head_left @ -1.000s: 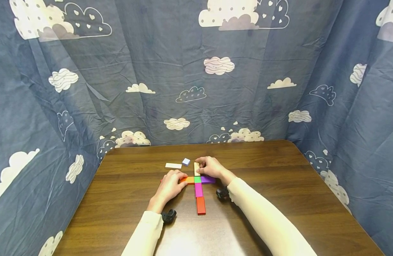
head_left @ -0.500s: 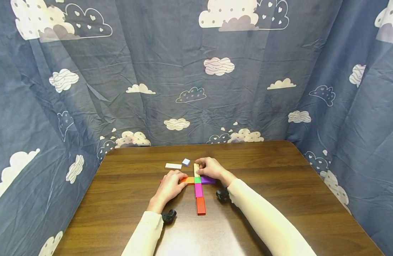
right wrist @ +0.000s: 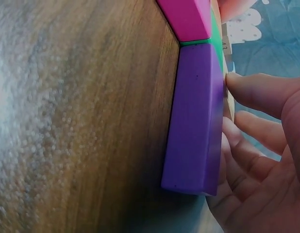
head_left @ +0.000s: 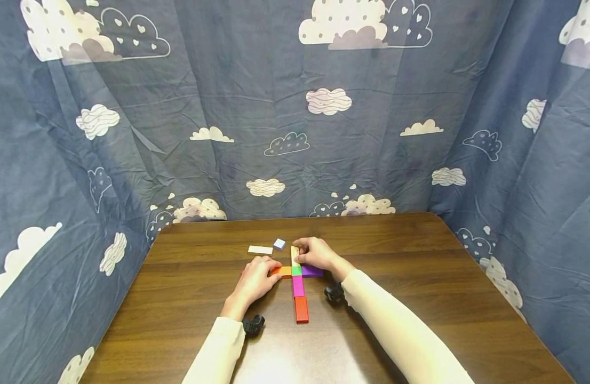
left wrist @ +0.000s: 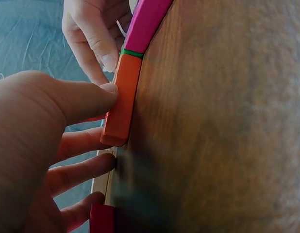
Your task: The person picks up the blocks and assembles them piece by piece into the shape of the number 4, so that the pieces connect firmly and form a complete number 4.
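Observation:
Coloured blocks lie flat in a cross, with a small green block (head_left: pixel 296 271) at its middle. My left hand (head_left: pixel 255 276) pinches the orange block (left wrist: pixel 125 92) on the cross's left arm, thumb on its near side. My right hand (head_left: pixel 319 253) holds the plain wooden block (head_left: pixel 295 250) that points away beyond the green one, with thumb and fingers at its right side. The purple block (right wrist: pixel 193 116) forms the right arm, under the right wrist. Toward me run a magenta block (head_left: pixel 298 286) and a red block (head_left: pixel 301 310), end to end.
Beyond the left hand lie a white block (head_left: pixel 260 250) and a small light-blue block (head_left: pixel 279 244). Another red block (left wrist: pixel 101 219) sits by the left fingertips, mostly hidden in the head view. A cloud-patterned curtain (head_left: pixel 218 176) stands behind the brown table (head_left: pixel 396 245).

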Tool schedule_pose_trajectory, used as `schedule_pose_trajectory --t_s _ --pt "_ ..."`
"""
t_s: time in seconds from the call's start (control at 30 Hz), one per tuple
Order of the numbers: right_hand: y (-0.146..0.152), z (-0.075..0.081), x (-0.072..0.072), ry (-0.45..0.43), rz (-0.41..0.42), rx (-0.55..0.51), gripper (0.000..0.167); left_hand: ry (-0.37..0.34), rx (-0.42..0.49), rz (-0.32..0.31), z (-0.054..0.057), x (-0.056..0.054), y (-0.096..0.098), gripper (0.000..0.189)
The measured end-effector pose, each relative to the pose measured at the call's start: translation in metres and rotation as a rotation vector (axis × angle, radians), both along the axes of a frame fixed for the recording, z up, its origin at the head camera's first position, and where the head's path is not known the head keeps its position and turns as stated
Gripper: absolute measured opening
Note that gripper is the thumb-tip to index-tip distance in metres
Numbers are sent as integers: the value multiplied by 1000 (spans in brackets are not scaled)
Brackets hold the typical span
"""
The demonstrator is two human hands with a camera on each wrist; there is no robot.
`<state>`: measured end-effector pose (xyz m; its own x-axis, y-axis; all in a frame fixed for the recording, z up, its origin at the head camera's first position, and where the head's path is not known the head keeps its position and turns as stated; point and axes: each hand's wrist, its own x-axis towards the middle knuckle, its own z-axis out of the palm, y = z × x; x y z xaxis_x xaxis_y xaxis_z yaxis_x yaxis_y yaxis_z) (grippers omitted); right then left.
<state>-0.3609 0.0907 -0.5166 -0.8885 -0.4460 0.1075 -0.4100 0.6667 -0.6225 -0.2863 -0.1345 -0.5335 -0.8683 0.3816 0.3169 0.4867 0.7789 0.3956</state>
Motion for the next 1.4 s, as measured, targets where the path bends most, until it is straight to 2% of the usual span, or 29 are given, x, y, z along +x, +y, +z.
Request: schedule_pose_trajectory --t_s 0.3,0.47,0.67,0.8,0.93,1.13,1.27,1.4 --pt "5 8 -4 -13 18 -2 50 -62 60 -9 11 -3 -8 29" --pt "12 14 2 -18 -12 -9 52 -90 91 -21 23 -2 -17 32" --pt "12 23 8 34 14 -8 49 -104 82 13 31 -4 -31 34" --pt "18 23 18 75 10 -38 47 -60 83 -4 33 -17 -30 33" --pt "29 16 34 84 7 -33 47 -53 63 3 28 -32 -28 31" --pt "41 7 52 98 24 -8 45 -109 44 25 21 -55 -27 37" --pt "46 6 56 130 25 2 46 -145 47 11 20 -70 -22 40" --pt "49 5 58 109 33 12 52 -201 37 13 18 -79 -18 42"
